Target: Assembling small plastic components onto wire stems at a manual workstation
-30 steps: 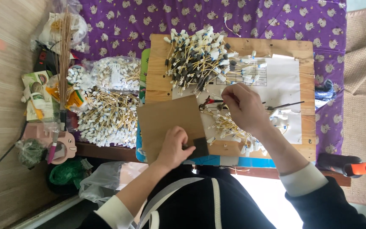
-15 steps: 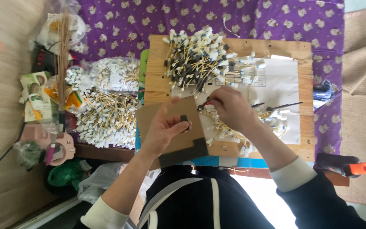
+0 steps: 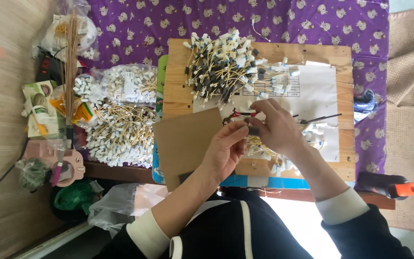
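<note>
The left hand [image 3: 226,148] has come up from the brown cardboard sheet [image 3: 188,144], where it lay a second ago, and now meets the right hand [image 3: 274,127] over the wooden desk [image 3: 178,91]. Both hands are closed in a pinch on one small dark connector piece [image 3: 253,129], so the work has moved from the cardboard to this piece, beside the pile of yellow wires [image 3: 226,67].

Bright even daylight, soft shadows, sharp centre (edges slightly blurred)
</note>
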